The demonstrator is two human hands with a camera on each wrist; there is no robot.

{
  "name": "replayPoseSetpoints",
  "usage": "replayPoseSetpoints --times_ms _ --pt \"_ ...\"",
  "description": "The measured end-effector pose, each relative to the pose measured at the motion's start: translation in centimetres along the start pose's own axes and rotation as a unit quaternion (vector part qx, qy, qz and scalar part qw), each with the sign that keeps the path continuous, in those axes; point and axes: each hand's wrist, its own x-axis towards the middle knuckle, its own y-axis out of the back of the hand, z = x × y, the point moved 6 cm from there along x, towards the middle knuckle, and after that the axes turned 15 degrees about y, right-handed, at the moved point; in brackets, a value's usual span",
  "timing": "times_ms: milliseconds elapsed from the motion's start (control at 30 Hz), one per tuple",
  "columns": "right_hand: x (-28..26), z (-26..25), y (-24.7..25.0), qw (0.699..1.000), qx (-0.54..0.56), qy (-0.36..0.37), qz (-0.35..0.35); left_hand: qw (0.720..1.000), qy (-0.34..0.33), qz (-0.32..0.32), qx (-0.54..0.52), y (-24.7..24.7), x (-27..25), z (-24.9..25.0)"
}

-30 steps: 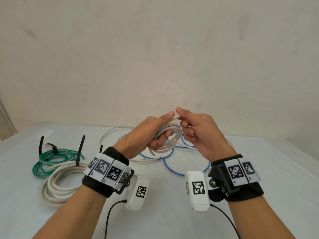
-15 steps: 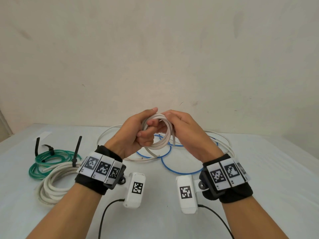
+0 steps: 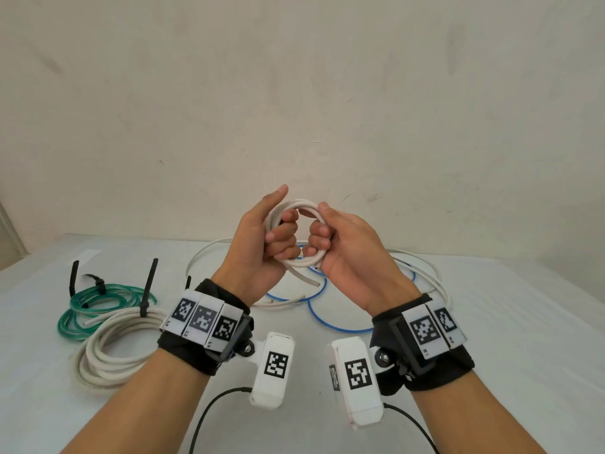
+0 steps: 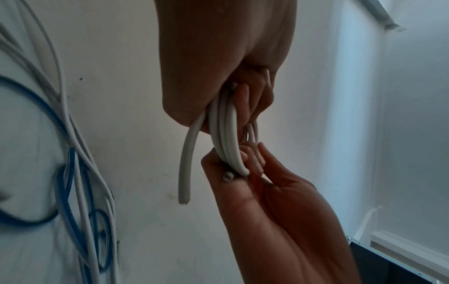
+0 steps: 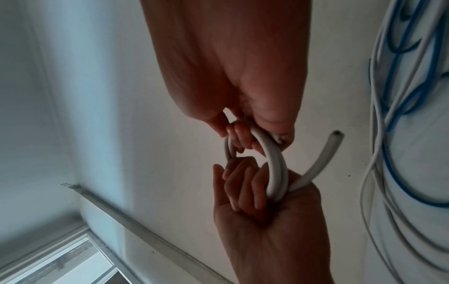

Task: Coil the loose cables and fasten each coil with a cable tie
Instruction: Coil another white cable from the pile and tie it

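A small coil of white cable (image 3: pixel 302 204) is held up above the table between both hands. My left hand (image 3: pixel 262 244) grips its left side, fingers curled through the ring and thumb raised. My right hand (image 3: pixel 343 247) grips the right side with its fingers hooked through the loop. A short free end (image 3: pixel 306 279) pokes down from the bottom. In the left wrist view the coil (image 4: pixel 227 134) runs from my left hand (image 4: pixel 226 57) to my right hand (image 4: pixel 267 192). In the right wrist view the coil (image 5: pixel 275 165) spans my right hand (image 5: pixel 230 67) and my left hand (image 5: pixel 262 201).
On the white table (image 3: pixel 507 322), a green coil (image 3: pixel 95 306) and a thicker white coil (image 3: pixel 114 345) lie at the left, each with black cable ties (image 3: pixel 149 290) on it. Loose blue cable (image 3: pixel 330 324) and loose white cable (image 3: pixel 429 276) lie behind my hands.
My right hand went from pinching the cable at the top to hooking its fingers through the ring. Both hands lifted a little, and the coil now stands upright between them.
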Motion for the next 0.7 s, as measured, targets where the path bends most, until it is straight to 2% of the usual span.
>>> replayPoseSetpoints --times_ms 167,300,433,533,633,700 --pt "0.4 0.2 1.0 0.991 0.067 0.022 0.112 0.995 -0.049 -0.033 -0.080 -0.5 1.0 -1.1" --pt "0.5 0.2 1.7 0.981 0.110 0.027 0.157 0.995 -0.071 -0.030 -0.069 -0.8 1.5 -1.2" --pt "0.2 0.5 0.7 0.989 0.079 0.001 0.123 0.994 -0.093 0.048 -0.037 0.3 1.1 -0.3" --pt "-0.1 0.4 0.3 0.995 -0.025 -0.006 0.095 0.989 -0.109 0.095 0.035 1.0 0.4 0.8" --pt "-0.1 0.0 0.8 0.987 -0.144 0.004 0.072 0.972 -0.123 0.138 0.145 1.1 -0.3 1.6" --pt "-0.1 0.0 1.0 0.984 -0.168 0.000 0.065 0.963 -0.124 0.155 0.184 1.1 -0.5 1.9"
